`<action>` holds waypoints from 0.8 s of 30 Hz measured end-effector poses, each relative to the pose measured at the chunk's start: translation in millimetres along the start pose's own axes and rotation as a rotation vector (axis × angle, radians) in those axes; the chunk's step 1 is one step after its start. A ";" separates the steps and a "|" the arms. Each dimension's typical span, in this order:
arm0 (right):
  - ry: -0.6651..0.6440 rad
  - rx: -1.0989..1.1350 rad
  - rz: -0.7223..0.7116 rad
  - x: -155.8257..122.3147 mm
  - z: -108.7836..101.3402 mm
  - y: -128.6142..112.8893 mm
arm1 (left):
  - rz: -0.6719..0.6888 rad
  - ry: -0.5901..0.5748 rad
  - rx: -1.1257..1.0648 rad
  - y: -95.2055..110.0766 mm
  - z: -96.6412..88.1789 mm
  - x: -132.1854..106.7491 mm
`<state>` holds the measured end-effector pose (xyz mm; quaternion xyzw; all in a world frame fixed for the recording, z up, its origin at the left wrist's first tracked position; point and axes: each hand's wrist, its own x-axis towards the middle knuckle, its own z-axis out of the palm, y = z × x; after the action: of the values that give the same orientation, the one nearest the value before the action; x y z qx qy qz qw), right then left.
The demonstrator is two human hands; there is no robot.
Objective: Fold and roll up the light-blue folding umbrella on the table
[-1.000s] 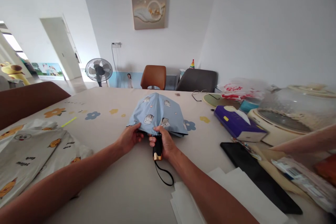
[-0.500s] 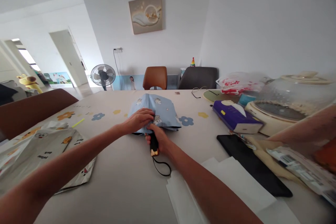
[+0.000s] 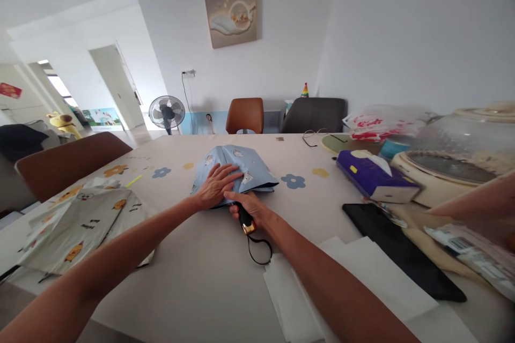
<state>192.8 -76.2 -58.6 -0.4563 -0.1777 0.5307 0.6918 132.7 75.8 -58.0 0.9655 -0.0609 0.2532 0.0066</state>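
Observation:
A light blue folding umbrella (image 3: 257, 169) with small animal prints lies on the table, its canopy loosely folded and pointing away from me. My right hand (image 3: 251, 208) is closed around its black handle, which has a gold end and a dark wrist strap (image 3: 270, 257) looping onto the tabletop. Flat on the canopy's left side rests my left hand (image 3: 217, 185), fingers stretched out and slightly spread. The thumb of my right hand lies close to the left hand. The umbrella's shaft is hidden beneath cloth and hands.
To the left lies a pale printed cloth (image 3: 84, 225). White paper sheets (image 3: 362, 278), a black flat case (image 3: 402, 252), a purple tissue pack (image 3: 374, 174) and a clear-lidded pot (image 3: 438, 166) crowd the right. Eyeglasses (image 3: 311, 136) rest at the table's far edge.
My left hand has spread its fingers flatter over the canopy, which looks shifted and somewhat fuller on the left. The right hand keeps its grip on the handle. The whole view has turned slightly left.

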 end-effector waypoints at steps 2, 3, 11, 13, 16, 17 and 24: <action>-0.003 0.001 0.006 0.2 -0.4 0.0 | -0.002 0.017 0.024 2.0 2.8 -1.4; -0.004 0.002 0.008 0.5 -0.9 0.2 | 0.004 0.026 0.030 2.4 3.7 -1.5; 0.090 0.046 -0.104 6.2 -5.1 1.2 | -0.539 0.147 -0.273 -29.9 13.1 -16.7; 0.117 0.065 -0.147 7.1 -7.1 -0.7 | -0.778 0.144 -0.408 -41.4 15.3 -22.9; 0.128 0.071 -0.159 5.3 -8.4 -3.2 | -0.928 0.180 -0.482 -50.1 13.4 -24.0; 0.122 0.064 -0.146 3.9 -7.9 -3.3 | -0.945 0.197 -0.506 -50.7 11.5 -21.9; 0.065 -0.003 -0.042 -1.8 -0.5 3.5 | -1.027 0.289 -0.645 -53.2 6.3 -4.6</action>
<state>190.4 -77.9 -61.2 -0.4703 -0.1655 0.5009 0.7075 138.2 128.8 -64.7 0.7769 0.3393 0.3147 0.4269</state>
